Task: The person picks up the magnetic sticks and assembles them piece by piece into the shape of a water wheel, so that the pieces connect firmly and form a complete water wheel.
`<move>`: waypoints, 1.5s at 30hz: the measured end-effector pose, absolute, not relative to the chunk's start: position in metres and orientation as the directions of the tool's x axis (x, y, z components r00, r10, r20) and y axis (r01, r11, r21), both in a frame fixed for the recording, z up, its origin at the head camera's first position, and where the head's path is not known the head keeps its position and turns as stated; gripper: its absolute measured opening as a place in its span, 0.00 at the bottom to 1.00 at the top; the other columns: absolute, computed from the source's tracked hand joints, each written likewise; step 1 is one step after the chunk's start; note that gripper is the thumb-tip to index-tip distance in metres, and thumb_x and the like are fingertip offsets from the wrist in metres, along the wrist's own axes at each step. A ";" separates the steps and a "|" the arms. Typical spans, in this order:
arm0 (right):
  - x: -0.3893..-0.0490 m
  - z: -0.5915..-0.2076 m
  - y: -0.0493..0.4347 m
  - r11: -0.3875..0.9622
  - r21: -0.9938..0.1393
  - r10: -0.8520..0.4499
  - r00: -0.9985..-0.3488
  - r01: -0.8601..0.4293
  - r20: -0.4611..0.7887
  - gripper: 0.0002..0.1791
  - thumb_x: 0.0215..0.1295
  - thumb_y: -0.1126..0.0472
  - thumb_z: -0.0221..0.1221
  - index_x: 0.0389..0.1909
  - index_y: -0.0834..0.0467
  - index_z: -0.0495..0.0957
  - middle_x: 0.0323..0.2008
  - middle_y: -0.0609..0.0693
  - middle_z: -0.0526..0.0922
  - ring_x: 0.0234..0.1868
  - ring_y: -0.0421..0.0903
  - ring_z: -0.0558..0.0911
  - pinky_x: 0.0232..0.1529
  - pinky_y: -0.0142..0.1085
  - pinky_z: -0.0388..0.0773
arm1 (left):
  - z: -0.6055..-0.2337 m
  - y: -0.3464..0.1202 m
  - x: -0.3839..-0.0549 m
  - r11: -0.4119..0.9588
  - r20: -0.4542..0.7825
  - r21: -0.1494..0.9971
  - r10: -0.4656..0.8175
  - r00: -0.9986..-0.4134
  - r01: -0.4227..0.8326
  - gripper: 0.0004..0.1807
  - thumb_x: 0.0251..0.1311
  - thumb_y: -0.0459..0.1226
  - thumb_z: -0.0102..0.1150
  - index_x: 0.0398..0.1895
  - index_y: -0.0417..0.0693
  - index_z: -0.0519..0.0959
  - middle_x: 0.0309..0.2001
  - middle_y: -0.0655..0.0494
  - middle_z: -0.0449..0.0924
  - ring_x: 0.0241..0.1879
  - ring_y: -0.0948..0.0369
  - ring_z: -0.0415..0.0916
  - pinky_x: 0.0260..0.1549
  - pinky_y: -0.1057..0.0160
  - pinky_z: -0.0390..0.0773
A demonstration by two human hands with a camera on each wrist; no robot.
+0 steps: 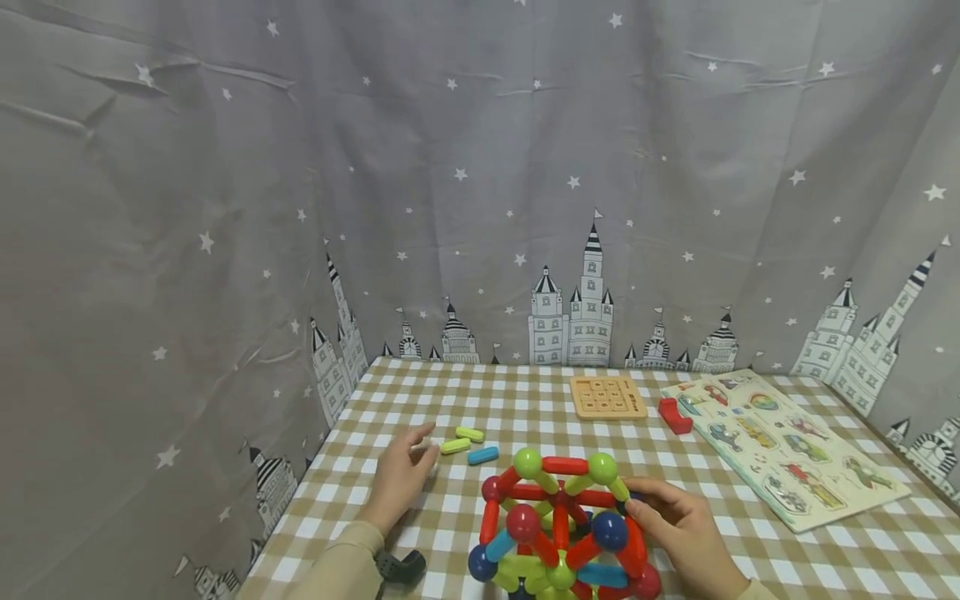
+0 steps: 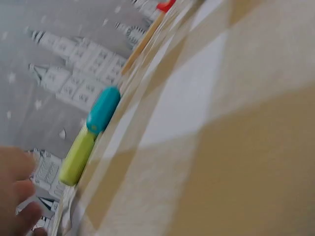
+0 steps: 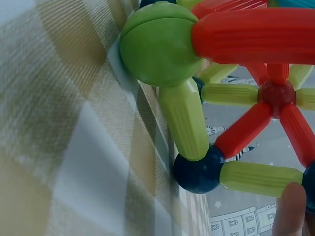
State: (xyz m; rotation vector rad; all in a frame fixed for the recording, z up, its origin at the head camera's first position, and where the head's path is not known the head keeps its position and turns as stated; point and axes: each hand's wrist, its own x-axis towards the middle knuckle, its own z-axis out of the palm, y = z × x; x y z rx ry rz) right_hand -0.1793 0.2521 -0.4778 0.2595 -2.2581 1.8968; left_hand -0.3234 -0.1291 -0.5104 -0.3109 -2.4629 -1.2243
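Observation:
In the head view, a frame built of magnetic rods and balls [image 1: 561, 546] in red, yellow-green and blue stands at the table's front. My right hand [image 1: 686, 525] holds its upper right side, thumb in front and fingers behind, by a navy ball. The right wrist view shows a fingertip [image 3: 290, 209] against a yellow-green rod [image 3: 261, 179] beside that ball. To the left, my left hand [image 1: 401, 479] reaches over the cloth with nothing in it, fingers loosely bent. Close to its fingertips lie two yellow-green rods [image 1: 455, 447] and a blue rod [image 1: 483, 456].
A wooden number puzzle [image 1: 608, 398] lies at the back, with a red curved block [image 1: 675, 416] right of it. A picture puzzle board [image 1: 783, 446] covers the right side. Near my left wrist is a dark curved piece [image 1: 402, 568]. A checked cloth [image 1: 330, 475] covers the table.

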 end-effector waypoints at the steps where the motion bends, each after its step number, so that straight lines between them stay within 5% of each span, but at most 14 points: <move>1: -0.179 -0.479 0.253 0.169 -0.950 -0.021 -0.965 -0.261 0.261 0.16 0.74 0.65 0.60 0.57 0.68 0.80 0.47 0.49 0.89 0.45 0.43 0.87 0.47 0.34 0.85 | -0.513 -0.131 -0.328 0.637 0.409 0.682 0.074 -0.909 0.359 0.24 0.68 0.37 0.65 0.66 0.47 0.78 0.62 0.46 0.81 0.60 0.46 0.80 0.58 0.45 0.79; 5: -0.181 -0.482 0.256 0.160 -0.940 -0.033 -0.953 -0.302 0.301 0.15 0.73 0.68 0.59 0.57 0.70 0.80 0.47 0.49 0.89 0.45 0.42 0.87 0.46 0.34 0.85 | -0.519 -0.131 -0.340 0.692 0.371 0.605 0.194 -0.908 0.395 0.23 0.66 0.39 0.68 0.65 0.49 0.80 0.59 0.48 0.84 0.60 0.46 0.80 0.62 0.43 0.76; 11: -0.183 -0.484 0.256 0.168 -0.936 -0.044 -0.951 -0.310 0.307 0.15 0.74 0.67 0.59 0.57 0.69 0.80 0.47 0.49 0.89 0.45 0.42 0.87 0.46 0.35 0.85 | -0.518 -0.123 -0.346 0.725 0.380 0.583 0.154 -0.912 0.366 0.11 0.62 0.41 0.72 0.47 0.54 0.89 0.47 0.59 0.89 0.51 0.53 0.83 0.55 0.48 0.80; 14: -0.182 -0.484 0.255 0.172 -0.939 -0.040 -0.955 -0.297 0.294 0.16 0.74 0.66 0.59 0.57 0.69 0.80 0.47 0.50 0.89 0.44 0.43 0.87 0.46 0.35 0.85 | -0.508 -0.119 -0.340 0.674 0.460 0.625 0.091 -0.883 0.395 0.10 0.63 0.39 0.71 0.47 0.52 0.89 0.45 0.57 0.89 0.46 0.56 0.85 0.49 0.53 0.84; 18: -0.181 -0.483 0.255 0.180 -0.939 -0.039 -0.956 -0.295 0.292 0.15 0.74 0.65 0.59 0.57 0.68 0.80 0.48 0.49 0.89 0.45 0.44 0.87 0.46 0.35 0.85 | -0.461 -0.103 -0.309 0.464 0.677 0.636 0.048 -0.734 0.617 0.11 0.62 0.33 0.71 0.48 0.49 0.88 0.43 0.56 0.89 0.38 0.61 0.85 0.37 0.66 0.85; 23: -0.181 -0.481 0.255 0.214 -0.930 -0.033 -0.954 -0.299 0.298 0.15 0.74 0.63 0.60 0.56 0.65 0.81 0.50 0.48 0.88 0.47 0.44 0.87 0.48 0.34 0.85 | -0.400 -0.073 -0.243 0.039 0.840 0.435 0.341 -0.422 0.899 0.15 0.56 0.25 0.71 0.46 0.45 0.88 0.44 0.51 0.89 0.43 0.59 0.86 0.43 0.64 0.86; 26: -0.183 -0.482 0.255 0.230 -0.924 -0.029 -0.951 -0.306 0.308 0.14 0.74 0.63 0.60 0.56 0.64 0.82 0.50 0.47 0.88 0.48 0.43 0.86 0.49 0.34 0.85 | -0.392 -0.059 -0.214 -0.046 0.828 0.393 0.453 -0.331 0.918 0.14 0.58 0.26 0.71 0.46 0.48 0.87 0.44 0.53 0.89 0.41 0.63 0.85 0.37 0.68 0.85; 30: -0.183 -0.484 0.255 0.231 -0.918 -0.029 -0.945 -0.323 0.325 0.13 0.74 0.64 0.61 0.55 0.64 0.82 0.49 0.48 0.89 0.48 0.43 0.87 0.49 0.33 0.84 | -0.396 -0.046 -0.197 -0.015 0.802 0.341 0.527 -0.282 0.940 0.14 0.59 0.28 0.71 0.46 0.50 0.87 0.45 0.58 0.88 0.40 0.69 0.83 0.31 0.78 0.78; 34: -0.185 -0.485 0.256 0.246 -0.911 -0.032 -0.943 -0.330 0.333 0.13 0.73 0.63 0.61 0.55 0.62 0.83 0.50 0.49 0.88 0.48 0.42 0.86 0.50 0.32 0.84 | -0.402 -0.041 -0.196 0.037 0.805 0.273 0.538 -0.249 0.961 0.15 0.56 0.28 0.73 0.45 0.52 0.88 0.45 0.60 0.88 0.44 0.67 0.83 0.38 0.80 0.77; 40: -0.186 -0.485 0.256 0.261 -0.907 -0.027 -0.942 -0.330 0.334 0.12 0.73 0.62 0.62 0.54 0.60 0.83 0.50 0.50 0.88 0.49 0.42 0.86 0.50 0.31 0.83 | -0.405 -0.039 -0.198 0.038 0.807 0.257 0.542 -0.236 0.966 0.18 0.52 0.26 0.73 0.44 0.51 0.87 0.44 0.60 0.88 0.44 0.66 0.84 0.43 0.76 0.80; 45: -0.184 -0.485 0.257 0.257 -0.907 -0.035 -0.942 -0.332 0.335 0.13 0.73 0.63 0.61 0.54 0.61 0.83 0.50 0.49 0.88 0.50 0.40 0.86 0.51 0.31 0.83 | -0.403 -0.040 -0.196 0.030 0.765 0.304 0.587 -0.263 0.952 0.18 0.54 0.26 0.71 0.46 0.53 0.87 0.44 0.61 0.85 0.42 0.69 0.81 0.37 0.81 0.77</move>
